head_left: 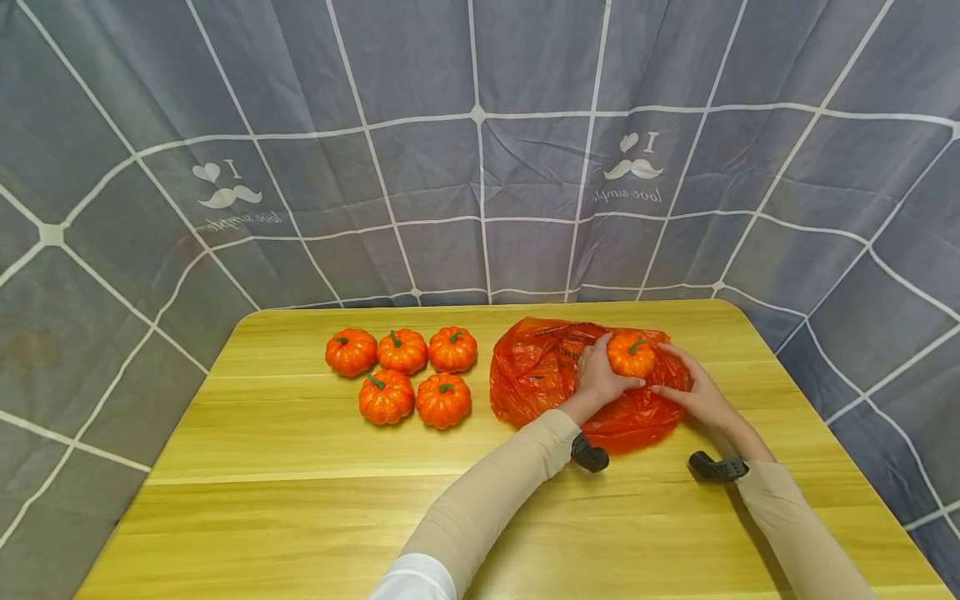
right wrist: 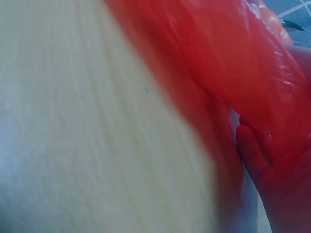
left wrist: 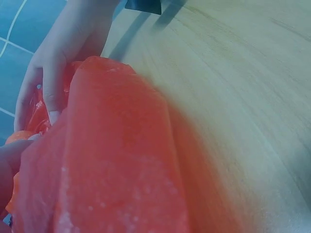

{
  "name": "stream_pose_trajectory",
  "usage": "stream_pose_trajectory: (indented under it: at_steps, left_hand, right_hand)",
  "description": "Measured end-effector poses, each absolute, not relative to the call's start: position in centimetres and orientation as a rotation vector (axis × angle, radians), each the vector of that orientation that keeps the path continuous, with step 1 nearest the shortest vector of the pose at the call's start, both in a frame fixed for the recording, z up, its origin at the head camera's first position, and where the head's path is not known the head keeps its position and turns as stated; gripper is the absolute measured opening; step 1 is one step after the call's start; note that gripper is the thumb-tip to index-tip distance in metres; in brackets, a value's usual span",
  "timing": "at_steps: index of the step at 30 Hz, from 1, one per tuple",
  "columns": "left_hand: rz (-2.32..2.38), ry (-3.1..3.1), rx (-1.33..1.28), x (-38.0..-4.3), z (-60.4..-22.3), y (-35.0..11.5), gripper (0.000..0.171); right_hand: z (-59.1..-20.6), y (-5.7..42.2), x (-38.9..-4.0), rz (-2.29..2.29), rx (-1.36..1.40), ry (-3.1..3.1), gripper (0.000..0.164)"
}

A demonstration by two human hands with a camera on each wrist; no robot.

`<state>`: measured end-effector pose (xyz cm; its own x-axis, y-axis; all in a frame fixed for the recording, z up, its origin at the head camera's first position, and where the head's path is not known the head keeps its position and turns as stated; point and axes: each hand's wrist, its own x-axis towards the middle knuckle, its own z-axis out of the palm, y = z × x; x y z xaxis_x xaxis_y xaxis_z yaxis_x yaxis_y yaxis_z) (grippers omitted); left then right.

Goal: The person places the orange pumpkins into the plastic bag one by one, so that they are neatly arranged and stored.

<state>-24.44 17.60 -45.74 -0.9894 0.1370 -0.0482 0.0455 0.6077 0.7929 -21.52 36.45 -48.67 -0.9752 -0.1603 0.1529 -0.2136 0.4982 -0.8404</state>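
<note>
A small orange pumpkin (head_left: 631, 357) with a green stem is in my left hand (head_left: 596, 375), whose fingers and thumb curve round its left side. It sits over the crumpled red plastic bag (head_left: 528, 379), which lies on the table. At the bag's right end, my right hand (head_left: 701, 396) holds the film, with fingers at the back and thumb in front. In the left wrist view the right hand (left wrist: 73, 36) reaches down onto the bag (left wrist: 121, 160). Red film partly covers the right hand (right wrist: 272, 189) in the right wrist view.
Several more orange pumpkins (head_left: 444, 401) stand in two rows on the wooden table (head_left: 300, 500), left of the bag. A grey curtain (head_left: 420, 183) with white lines hangs behind the table's far edge. Each wrist wears a black strap mount (head_left: 590, 454).
</note>
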Motion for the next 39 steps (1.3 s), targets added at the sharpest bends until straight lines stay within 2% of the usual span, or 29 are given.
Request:
stream_pose_trajectory:
  at_steps: [16,26,39]
  left_hand:
    - [1.344,2.698,0.192,-24.3,-44.9,17.0,0.084]
    - [1.261,2.728,0.313,-24.1,-42.8,15.4,0.083]
    - [1.372,2.668,0.453,-23.0,-39.8,12.3,0.083]
  right_hand:
    - [-48.6,36.5,-21.5,1.529,0.336,-2.666,0.072]
    - [-48.7,36.6,-21.4,1.519,0.348,-2.658,0.072]
    - [-49.0,36.7,-21.6,1.522,0.356,-2.652,0.073]
